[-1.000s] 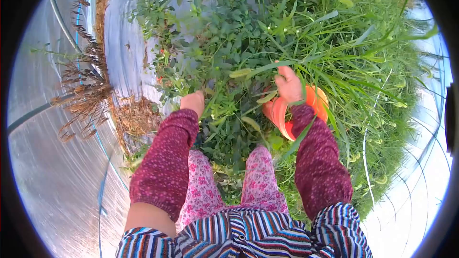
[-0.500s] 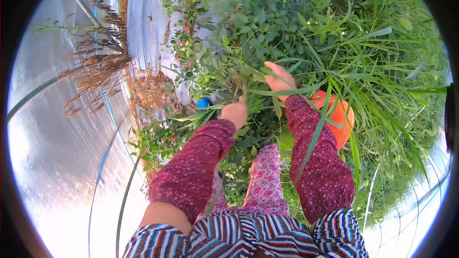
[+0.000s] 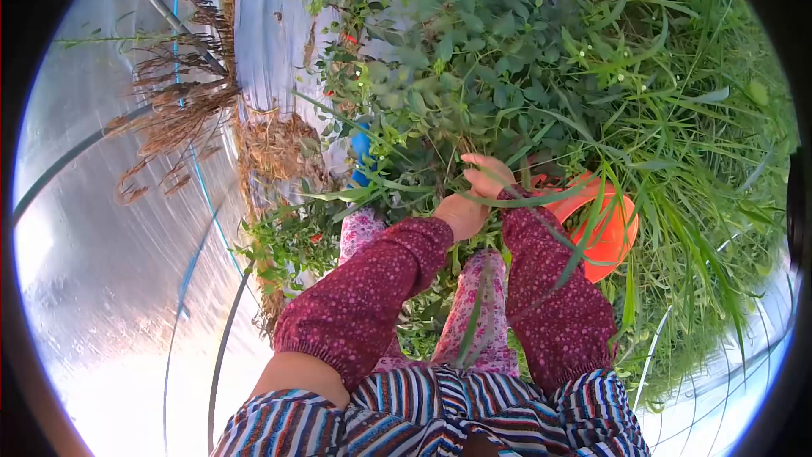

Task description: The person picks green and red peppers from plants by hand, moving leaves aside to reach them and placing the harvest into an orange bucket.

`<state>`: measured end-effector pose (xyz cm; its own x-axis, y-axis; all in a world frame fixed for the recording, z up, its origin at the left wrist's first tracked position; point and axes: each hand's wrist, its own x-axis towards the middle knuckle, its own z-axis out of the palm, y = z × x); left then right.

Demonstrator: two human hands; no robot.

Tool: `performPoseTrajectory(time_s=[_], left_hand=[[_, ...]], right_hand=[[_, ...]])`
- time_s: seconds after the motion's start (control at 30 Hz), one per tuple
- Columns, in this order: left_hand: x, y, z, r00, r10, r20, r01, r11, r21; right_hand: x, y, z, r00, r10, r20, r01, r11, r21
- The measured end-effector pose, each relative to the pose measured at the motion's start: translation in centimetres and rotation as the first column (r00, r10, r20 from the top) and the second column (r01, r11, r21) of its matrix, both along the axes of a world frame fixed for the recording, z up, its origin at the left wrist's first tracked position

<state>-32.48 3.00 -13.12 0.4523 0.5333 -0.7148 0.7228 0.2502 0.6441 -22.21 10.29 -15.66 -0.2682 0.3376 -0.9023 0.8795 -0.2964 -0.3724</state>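
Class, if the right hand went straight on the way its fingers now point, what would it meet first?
Probably the leafy stems of the green plant, just beyond the right hand, though depth is unclear among them.

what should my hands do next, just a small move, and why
Perhaps bring the right hand back toward the orange bucket with anything picked: it meets the left hand over the leafy plants, and the bucket sits just beside the right sleeve. Whether either hand holds anything, I can't tell.
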Motion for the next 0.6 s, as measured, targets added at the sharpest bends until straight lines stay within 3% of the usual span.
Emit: performPoseTrajectory(time_s=[0.07, 0.13, 0.17, 0.3, 0.33, 0.43, 0.53, 0.6], left_hand=[[0.5, -0.1, 0.1, 0.996, 0.07, 0.049, -0.065, 0.994, -0.087], [-0.3, 0.3, -0.2, 0.993, 0.102, 0.052, -0.098, 0.992, -0.076], [-0.8, 2.3, 2.0, 0.995, 0.021, 0.102, -0.019, 1.0, -0.023], [-0.7, 5.5, 3.4, 0.996, 0.077, 0.035, -0.077, 0.997, -0.006], [-1.0, 6.1, 3.5, 0.992, 0.125, 0.003, -0.125, 0.992, -0.003], [-3.4, 6.9, 2.3, 0.986, 0.086, -0.141, -0.069, 0.99, 0.119], [-6.9, 7.2, 1.6, 0.971, 0.121, -0.205, -0.075, 0.973, 0.22], [-9.7, 6.6, 2.1, 0.942, 0.188, -0.279, -0.135, 0.971, 0.196]], right_hand=[[1.7, -0.5, 0.6, 0.999, -0.025, 0.044, 0.026, 0.999, -0.022], [3.4, -1.6, -2.5, 0.991, 0.134, -0.002, -0.133, 0.982, 0.134], [4.3, -1.2, -2.3, 0.992, 0.128, -0.007, -0.126, 0.982, 0.137], [9.0, -1.7, 1.4, 0.992, -0.018, 0.125, 0.0, 0.99, 0.14], [10.3, -2.1, 1.4, 0.991, -0.029, 0.128, 0.009, 0.989, 0.15], [13.7, -5.0, -0.9, 0.989, -0.135, 0.065, 0.112, 0.955, 0.273], [15.7, -4.2, -3.2, 0.976, -0.212, -0.041, 0.216, 0.949, 0.229], [15.6, -3.5, -3.8, 0.885, -0.452, -0.113, 0.458, 0.888, 0.041]])
